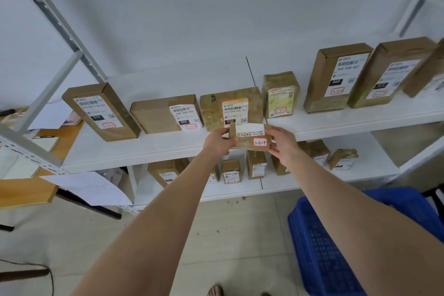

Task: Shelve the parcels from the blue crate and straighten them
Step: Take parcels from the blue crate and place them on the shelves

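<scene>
Head view: left hand (219, 143) and right hand (282, 146), each grip closed on an end of a parcel (249, 138), held at the shelf (168, 149) front; several already stand shelved; crate (312, 247) contents hidden, so remainder unclear.

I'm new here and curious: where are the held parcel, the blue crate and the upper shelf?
held parcel (245, 143), head view, brown front face.
blue crate (324, 247), head view, perforated side wall.
upper shelf (156, 148), head view, bare front board.
</scene>
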Demonstrator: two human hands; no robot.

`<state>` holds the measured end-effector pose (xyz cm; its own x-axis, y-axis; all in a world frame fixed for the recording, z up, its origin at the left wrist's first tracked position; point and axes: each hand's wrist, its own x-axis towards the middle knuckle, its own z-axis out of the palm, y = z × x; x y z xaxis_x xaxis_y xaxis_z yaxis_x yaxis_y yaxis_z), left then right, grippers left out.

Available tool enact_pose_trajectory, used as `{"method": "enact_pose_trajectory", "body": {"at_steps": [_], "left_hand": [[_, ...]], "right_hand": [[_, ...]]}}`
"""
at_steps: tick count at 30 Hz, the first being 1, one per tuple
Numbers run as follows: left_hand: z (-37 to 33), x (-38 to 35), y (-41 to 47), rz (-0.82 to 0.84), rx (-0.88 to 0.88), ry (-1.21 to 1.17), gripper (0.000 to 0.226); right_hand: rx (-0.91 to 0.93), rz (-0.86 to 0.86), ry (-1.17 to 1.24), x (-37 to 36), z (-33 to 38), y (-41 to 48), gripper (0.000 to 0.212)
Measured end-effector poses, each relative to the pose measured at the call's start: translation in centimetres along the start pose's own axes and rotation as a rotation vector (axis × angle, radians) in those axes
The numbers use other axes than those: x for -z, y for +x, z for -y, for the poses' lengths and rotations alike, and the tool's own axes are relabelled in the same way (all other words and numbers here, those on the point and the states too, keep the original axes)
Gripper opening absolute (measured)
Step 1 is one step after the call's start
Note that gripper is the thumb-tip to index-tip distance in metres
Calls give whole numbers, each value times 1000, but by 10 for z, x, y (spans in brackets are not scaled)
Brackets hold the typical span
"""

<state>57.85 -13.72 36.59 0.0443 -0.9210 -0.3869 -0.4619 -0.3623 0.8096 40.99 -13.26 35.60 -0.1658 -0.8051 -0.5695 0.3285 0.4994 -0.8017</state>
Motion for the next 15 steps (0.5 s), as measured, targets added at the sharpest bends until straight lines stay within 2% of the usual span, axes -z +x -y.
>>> {"method": "enact_pose_trajectory", "body": {"at_steps": [5, 15], "left_hand": [[3, -4, -3, -14, 37, -15, 52], [32, 31, 7, -50, 104, -15, 41]], "right_hand": [[-10, 14, -36, 6, 0, 2, 26], [-60, 83, -108, -31, -21, 7, 17]]}}
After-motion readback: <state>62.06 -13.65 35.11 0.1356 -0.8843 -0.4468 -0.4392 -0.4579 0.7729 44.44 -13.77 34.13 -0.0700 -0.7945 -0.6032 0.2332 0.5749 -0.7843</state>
